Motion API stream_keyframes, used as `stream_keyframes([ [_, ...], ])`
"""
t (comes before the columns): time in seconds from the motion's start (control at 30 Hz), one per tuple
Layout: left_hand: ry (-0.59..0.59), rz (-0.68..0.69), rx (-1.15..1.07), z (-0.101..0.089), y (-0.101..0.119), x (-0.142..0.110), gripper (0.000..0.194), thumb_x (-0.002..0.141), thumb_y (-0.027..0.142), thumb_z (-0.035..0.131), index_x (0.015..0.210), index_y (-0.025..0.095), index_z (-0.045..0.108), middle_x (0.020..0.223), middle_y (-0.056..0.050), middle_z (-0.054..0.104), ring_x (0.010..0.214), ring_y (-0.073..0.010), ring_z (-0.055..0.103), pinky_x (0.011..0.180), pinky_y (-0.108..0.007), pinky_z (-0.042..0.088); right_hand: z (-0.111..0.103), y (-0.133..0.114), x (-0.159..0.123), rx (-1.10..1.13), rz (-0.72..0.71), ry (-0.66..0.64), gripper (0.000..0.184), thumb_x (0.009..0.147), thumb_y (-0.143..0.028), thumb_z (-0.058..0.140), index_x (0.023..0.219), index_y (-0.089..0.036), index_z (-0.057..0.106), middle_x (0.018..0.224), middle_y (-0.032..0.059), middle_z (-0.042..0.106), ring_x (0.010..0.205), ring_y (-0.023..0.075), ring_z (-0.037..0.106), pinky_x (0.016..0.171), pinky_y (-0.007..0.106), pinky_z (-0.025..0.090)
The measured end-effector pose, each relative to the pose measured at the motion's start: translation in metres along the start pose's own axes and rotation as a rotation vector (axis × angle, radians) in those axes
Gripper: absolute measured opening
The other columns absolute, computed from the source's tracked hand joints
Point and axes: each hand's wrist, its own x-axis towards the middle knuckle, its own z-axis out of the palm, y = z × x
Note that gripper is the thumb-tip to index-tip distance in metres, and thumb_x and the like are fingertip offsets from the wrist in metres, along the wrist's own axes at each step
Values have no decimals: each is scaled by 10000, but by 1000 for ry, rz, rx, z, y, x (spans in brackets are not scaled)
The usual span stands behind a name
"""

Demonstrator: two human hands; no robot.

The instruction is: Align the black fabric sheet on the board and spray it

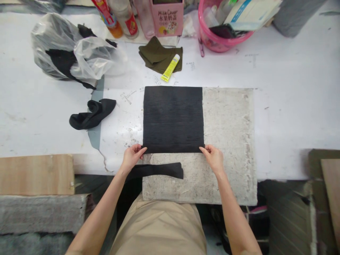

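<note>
A black ribbed piece of fabric (173,118) lies flat, partly on a worn whitish board (228,141). My left hand (132,156) pinches its near left corner between thumb and fingers. At the near right corner, my right hand (212,156) pinches the same fabric. The near edge looks like a smooth band running between both hands. Just below it, a narrow black fabric strip (162,170) lies across the board, its left end passing behind my left wrist. A rolled black fabric piece (92,114) rests farther left.
Behind the fabric, a yellow tube (170,68) lies on folded olive cloth (151,53). A clear plastic bag (58,49) with black cloth stands back left. Bottles (124,21), a pink box (168,19) and a pink basket (223,44) line the back. The board overhangs the table's front edge.
</note>
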Motion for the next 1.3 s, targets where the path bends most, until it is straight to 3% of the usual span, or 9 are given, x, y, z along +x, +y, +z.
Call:
stream_keyframes([
  [0.23,20,-34,10,2,-6,3,339,704,479,699,651,183,542,439,27,534,403,-97,454,437,-193,325,1,1,2,-78,-16,12,639,814,-774,339,637,-207,575,550,19,555,513,143,414,547,277,261],
  [0.9,41,-40,-112,5,-3,0,333,726,456,706,712,171,535,434,55,492,372,-64,387,390,-166,269,6,6,7,-93,14,0,563,858,-705,375,653,-213,555,527,-16,524,512,133,443,548,272,223],
  [1.3,118,-43,-125,11,-5,5,330,705,437,732,686,169,541,425,54,499,363,-69,410,400,-172,289,6,5,7,-133,23,7,573,841,-716,389,649,-208,574,519,-4,551,493,131,430,545,268,225],
])
